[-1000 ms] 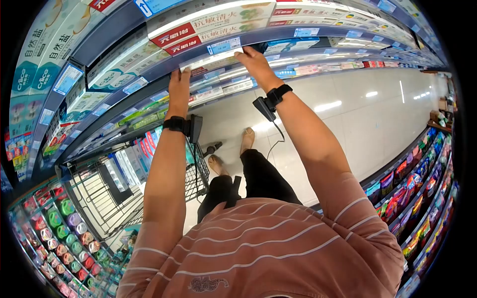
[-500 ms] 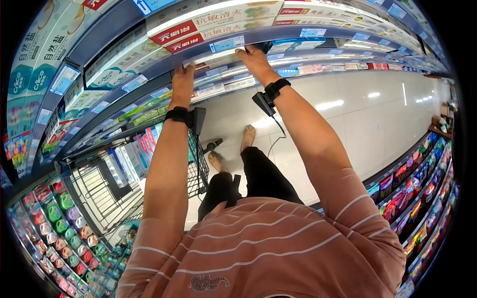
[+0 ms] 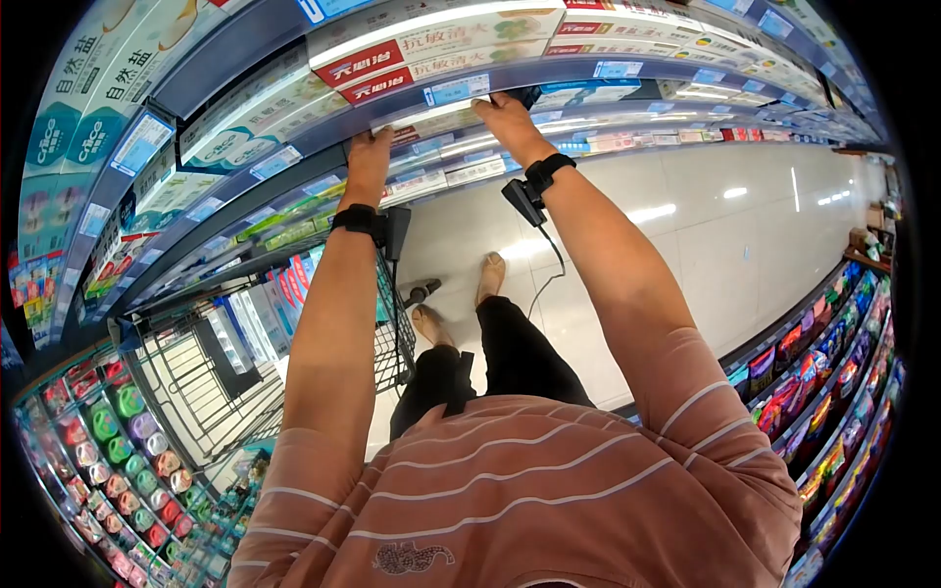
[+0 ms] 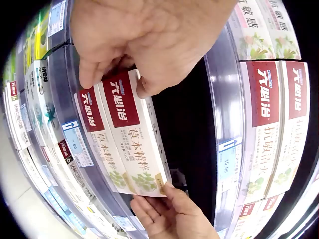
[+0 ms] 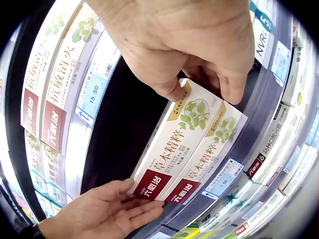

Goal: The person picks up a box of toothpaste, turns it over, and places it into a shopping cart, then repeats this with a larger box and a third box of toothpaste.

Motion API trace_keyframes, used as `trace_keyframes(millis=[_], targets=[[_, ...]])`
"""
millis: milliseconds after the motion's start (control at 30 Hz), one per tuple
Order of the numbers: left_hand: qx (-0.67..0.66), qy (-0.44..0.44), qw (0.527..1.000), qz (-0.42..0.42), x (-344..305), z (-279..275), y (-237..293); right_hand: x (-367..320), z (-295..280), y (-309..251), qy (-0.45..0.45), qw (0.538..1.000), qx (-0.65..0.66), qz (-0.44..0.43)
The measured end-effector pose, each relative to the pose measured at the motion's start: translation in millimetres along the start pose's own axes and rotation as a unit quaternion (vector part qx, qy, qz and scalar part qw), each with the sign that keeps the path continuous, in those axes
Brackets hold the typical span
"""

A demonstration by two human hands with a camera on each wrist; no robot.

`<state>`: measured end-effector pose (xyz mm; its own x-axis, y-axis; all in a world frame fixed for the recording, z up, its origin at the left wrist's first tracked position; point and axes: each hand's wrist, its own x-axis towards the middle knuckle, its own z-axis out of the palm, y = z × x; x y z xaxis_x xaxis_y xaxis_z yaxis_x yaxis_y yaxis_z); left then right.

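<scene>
Two white-and-red toothpaste boxes (image 4: pixel 127 134) lie stacked at the front of a shelf, under a higher shelf in the head view. My left hand (image 3: pixel 369 162) grips their red-labelled end, thumb at the top box's edge and fingers at the lower one in the left wrist view. At the leaf-printed end, my right hand (image 3: pixel 510 127) holds them, its thumb on the upper box's edge in the right wrist view. Both hands reach in below the price label (image 3: pixel 457 89). A dark gap shows behind and above the boxes.
More toothpaste boxes (image 3: pixel 441 54) fill the shelf above, and further boxes (image 5: pixel 269 172) line the shelves below. A wire cart (image 3: pixel 211 392) with boxes in it stands at the left. Bright packets (image 3: pixel 823 412) hang across the aisle at the right.
My left hand has shifted slightly to the right. Less of the boxes' bright top shows between my hands than a second ago. My right hand keeps nearly the same place.
</scene>
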<state>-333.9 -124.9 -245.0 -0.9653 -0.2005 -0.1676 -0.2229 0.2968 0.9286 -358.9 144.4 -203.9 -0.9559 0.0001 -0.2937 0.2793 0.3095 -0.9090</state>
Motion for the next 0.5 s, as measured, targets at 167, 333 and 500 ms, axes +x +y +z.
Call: trace_keyframes(millis=[167, 333, 500], targets=[[-0.013, 0.002, 0.998, -0.060, -15, -9, 12, -10, 6, 10, 0.067, 0.997, 0.023, -0.013], [-0.075, -0.024, 0.994, -0.079, -94, -67, 26, -92, 11, 33, 0.028, 0.982, 0.169, 0.083], [-0.107, 0.000, 0.987, -0.121, -196, -169, 5, -190, 39, 48, -0.077, 0.953, 0.228, 0.184]])
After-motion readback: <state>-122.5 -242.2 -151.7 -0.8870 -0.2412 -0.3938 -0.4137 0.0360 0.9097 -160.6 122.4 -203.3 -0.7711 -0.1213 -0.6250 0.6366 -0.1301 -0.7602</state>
